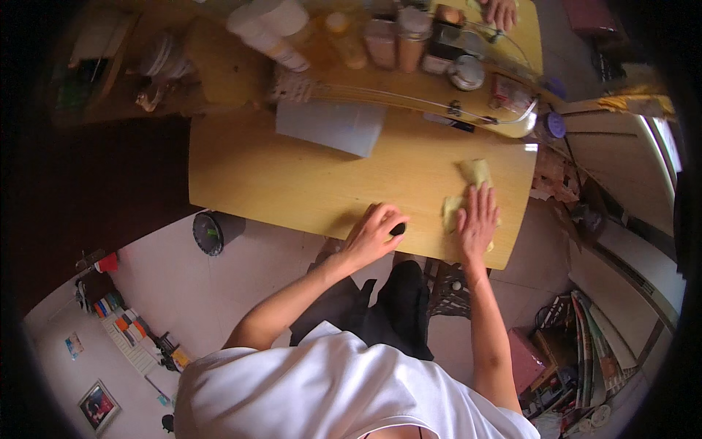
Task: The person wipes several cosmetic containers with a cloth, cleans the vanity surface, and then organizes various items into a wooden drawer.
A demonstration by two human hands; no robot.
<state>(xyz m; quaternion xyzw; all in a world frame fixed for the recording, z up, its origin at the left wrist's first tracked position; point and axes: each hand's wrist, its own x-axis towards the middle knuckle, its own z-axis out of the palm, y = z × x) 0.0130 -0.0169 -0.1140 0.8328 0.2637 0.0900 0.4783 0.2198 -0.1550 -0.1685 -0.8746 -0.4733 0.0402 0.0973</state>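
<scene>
A small black round object [398, 229] is held in the curled fingers of my left hand [376, 230], by the front edge of the wooden desk [307, 175]. What it is exactly, I cannot make out. Over at the right side of the desktop, my right hand [479, 219] lies flat with fingers stretched out on a yellow cloth [475, 172]. Part of the cloth spreads out beyond the fingertips and to the left of the palm.
A pale grey box-like object [333, 126] stands at the back of the desk. Blurred bottles and jars [413, 40] crowd the shelf behind, with a white cable [395, 99] along its edge. Below to the left is a dark bin [210, 234]; a stool [448, 289] sits under the desk.
</scene>
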